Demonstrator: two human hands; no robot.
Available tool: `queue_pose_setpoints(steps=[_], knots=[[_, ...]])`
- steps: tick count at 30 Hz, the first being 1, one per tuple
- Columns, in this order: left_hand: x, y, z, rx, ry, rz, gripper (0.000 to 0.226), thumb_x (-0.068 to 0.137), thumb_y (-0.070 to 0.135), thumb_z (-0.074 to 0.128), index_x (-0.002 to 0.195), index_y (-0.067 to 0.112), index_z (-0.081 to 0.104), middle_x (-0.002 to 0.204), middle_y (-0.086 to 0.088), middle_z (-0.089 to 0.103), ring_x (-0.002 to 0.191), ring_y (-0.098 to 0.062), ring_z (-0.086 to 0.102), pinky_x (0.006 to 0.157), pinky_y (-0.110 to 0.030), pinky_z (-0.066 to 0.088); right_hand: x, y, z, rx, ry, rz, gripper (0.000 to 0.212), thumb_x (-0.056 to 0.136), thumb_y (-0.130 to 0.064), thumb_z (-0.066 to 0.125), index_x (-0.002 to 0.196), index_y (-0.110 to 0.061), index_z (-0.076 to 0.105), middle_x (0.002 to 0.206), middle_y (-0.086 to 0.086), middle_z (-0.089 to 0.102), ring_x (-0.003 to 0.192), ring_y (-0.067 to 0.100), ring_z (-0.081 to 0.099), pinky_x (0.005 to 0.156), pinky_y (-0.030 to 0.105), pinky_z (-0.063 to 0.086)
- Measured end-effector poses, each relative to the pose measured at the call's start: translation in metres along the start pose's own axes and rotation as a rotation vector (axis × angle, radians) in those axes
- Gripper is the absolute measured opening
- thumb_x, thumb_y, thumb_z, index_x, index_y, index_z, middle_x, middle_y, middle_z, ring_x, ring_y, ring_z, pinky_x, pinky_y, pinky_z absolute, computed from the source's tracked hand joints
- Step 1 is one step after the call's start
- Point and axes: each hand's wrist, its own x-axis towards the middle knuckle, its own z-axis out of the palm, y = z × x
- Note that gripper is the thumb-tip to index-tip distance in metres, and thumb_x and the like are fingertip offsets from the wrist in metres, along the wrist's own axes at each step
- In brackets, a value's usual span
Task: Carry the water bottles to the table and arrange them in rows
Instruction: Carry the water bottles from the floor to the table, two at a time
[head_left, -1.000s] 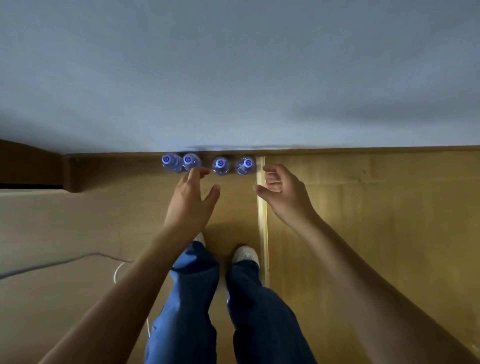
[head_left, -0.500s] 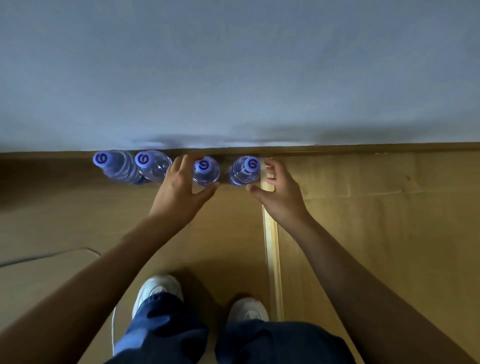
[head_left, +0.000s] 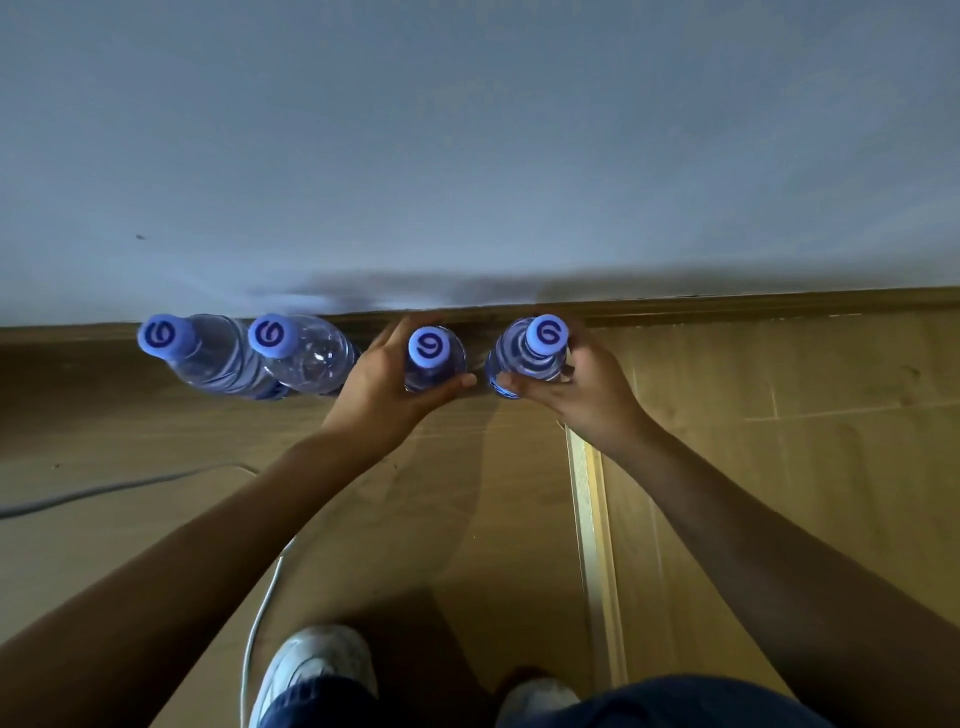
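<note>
Several clear water bottles with blue caps stand in a row on the floor against the wall. My left hand (head_left: 384, 379) grips the third bottle (head_left: 434, 353), fingers and thumb wrapped round its body. My right hand (head_left: 576, 387) grips the rightmost bottle (head_left: 530, 348) the same way. To the left stand two more bottles, the leftmost bottle (head_left: 208, 353) and the second bottle (head_left: 306, 353), both untouched. No table is in view.
A wooden skirting board (head_left: 779, 304) runs along the foot of the pale wall. A grey cable (head_left: 104, 488) lies on the wooden floor at the left, and a pale floor strip (head_left: 592, 519) runs towards me. My shoes and blue trousers are at the bottom.
The view has dropped closer to the bottles. Both hands, which were only reaching and touching, have now closed round the two right-hand bottles.
</note>
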Motion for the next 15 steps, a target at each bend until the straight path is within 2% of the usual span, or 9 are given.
queue_pose_setpoints(steps=[3, 6, 9, 13, 15], knots=[[-0.001, -0.001, 0.003, 0.032, 0.028, 0.006, 0.046, 0.076, 0.032, 0.08, 0.114, 0.024, 0.056, 0.106, 0.005, 0.061, 0.098, -0.013, 0.061, 0.084, -0.03, 0.055, -0.002, 0.001, 0.001, 0.006, 0.022, -0.025, 0.06, 0.072, -0.024, 0.086, 0.124, -0.011, 0.06, 0.114, 0.002, 0.069, 0.107, 0.017, 0.065, 0.096, 0.04, 0.054], [0.0, -0.001, 0.004, 0.025, 0.059, 0.0, 0.044, 0.076, 0.03, 0.081, 0.112, 0.023, 0.058, 0.106, 0.002, 0.064, 0.098, -0.017, 0.062, 0.085, -0.034, 0.054, -0.007, 0.002, 0.0, 0.041, 0.049, -0.039, 0.064, 0.071, -0.019, 0.087, 0.126, -0.012, 0.054, 0.112, -0.004, 0.066, 0.106, 0.012, 0.064, 0.093, 0.032, 0.055], [0.0, -0.001, 0.003, 0.011, 0.07, -0.013, 0.04, 0.076, 0.03, 0.082, 0.108, 0.023, 0.058, 0.101, 0.001, 0.067, 0.093, -0.017, 0.064, 0.082, -0.032, 0.053, -0.014, -0.001, -0.004, 0.071, 0.045, -0.017, 0.062, 0.071, -0.022, 0.087, 0.124, -0.012, 0.057, 0.108, -0.009, 0.068, 0.1, 0.004, 0.066, 0.09, 0.03, 0.056], [-0.009, 0.012, -0.007, -0.067, 0.088, 0.0, 0.04, 0.075, 0.028, 0.082, 0.107, 0.027, 0.057, 0.098, 0.01, 0.066, 0.09, 0.0, 0.062, 0.076, -0.011, 0.048, -0.026, -0.024, -0.013, 0.086, 0.032, -0.031, 0.054, 0.07, -0.027, 0.087, 0.116, -0.01, 0.064, 0.104, -0.005, 0.072, 0.094, 0.005, 0.068, 0.086, 0.03, 0.057], [-0.018, 0.029, -0.018, -0.09, 0.089, 0.007, 0.039, 0.077, 0.027, 0.081, 0.108, 0.025, 0.058, 0.099, 0.009, 0.066, 0.089, -0.001, 0.062, 0.075, -0.01, 0.047, -0.037, -0.043, -0.018, 0.094, 0.014, -0.054, 0.046, 0.07, -0.023, 0.087, 0.11, -0.013, 0.066, 0.1, -0.008, 0.073, 0.091, 0.003, 0.069, 0.081, 0.023, 0.056]])
